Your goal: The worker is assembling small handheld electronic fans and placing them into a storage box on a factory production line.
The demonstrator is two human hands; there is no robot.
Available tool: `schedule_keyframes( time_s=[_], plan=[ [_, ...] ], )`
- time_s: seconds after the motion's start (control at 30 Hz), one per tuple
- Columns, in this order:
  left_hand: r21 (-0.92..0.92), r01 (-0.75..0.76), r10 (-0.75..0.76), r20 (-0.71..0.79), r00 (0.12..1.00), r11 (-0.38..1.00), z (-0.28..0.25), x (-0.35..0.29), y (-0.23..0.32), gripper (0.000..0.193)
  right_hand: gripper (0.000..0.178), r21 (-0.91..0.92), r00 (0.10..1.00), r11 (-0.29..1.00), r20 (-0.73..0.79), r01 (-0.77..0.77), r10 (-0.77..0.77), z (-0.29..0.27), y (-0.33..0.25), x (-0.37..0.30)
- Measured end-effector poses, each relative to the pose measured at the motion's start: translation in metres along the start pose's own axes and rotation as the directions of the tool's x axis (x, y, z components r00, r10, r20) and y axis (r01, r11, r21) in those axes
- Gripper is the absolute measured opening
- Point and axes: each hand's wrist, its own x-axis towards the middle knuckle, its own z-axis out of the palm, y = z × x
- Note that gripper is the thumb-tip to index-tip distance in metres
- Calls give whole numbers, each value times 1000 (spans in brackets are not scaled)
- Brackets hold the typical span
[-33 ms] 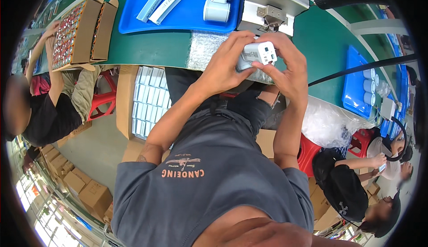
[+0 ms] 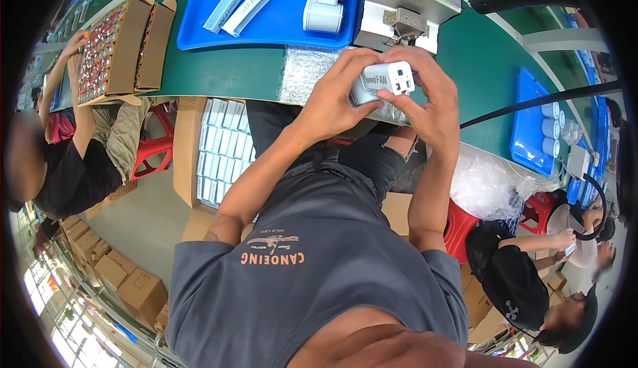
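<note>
Hands curled partly shut around a white, round-cornered plastic device with openings in its end [image 2: 387,79].
In the head view, the left hand [image 2: 340,93] and right hand [image 2: 430,95] gripped the device between them, fingers arched beyond it, thumbs on its near side. The step in hand looked like two-handed holding or turning; freeing either hand would likely call for a firm grip from the other. Just beyond the hands stood a white, boxy machine with a metal fitting [image 2: 428,2]; beyond the left hand lay a glossy blue plastic tray [image 2: 282,32]. Fingers hid the device's far side, and the frame cut off the machine's top.
</note>
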Motion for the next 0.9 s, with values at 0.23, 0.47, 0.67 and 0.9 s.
schedule_keyframes(
  time_s=[0.23, 0.47, 0.67, 0.9],
  plan=[
    [-116, 51, -69, -152, 986, 992, 4, -2, 3, 61, 39, -29, 999, 999, 36, 21, -20, -5, 7, 4],
    [-144, 76, -94, -123, 988, 987, 1, -2, 2, 62, 39, -57, 998, 998, 57, 13, -10, -9, 4, 6],
    [-200, 126, -153, -125, 980, 972, 5, -3, 4, 61, 41, -49, 994, 996, 87, 72, -68, -12, 10, 8],
    [-186, 89, -117, -143, 983, 978, 4, 0, 3, 60, 44, -158, 985, 987, 162, -29, 55, -18, 2, 9]
  ],
)
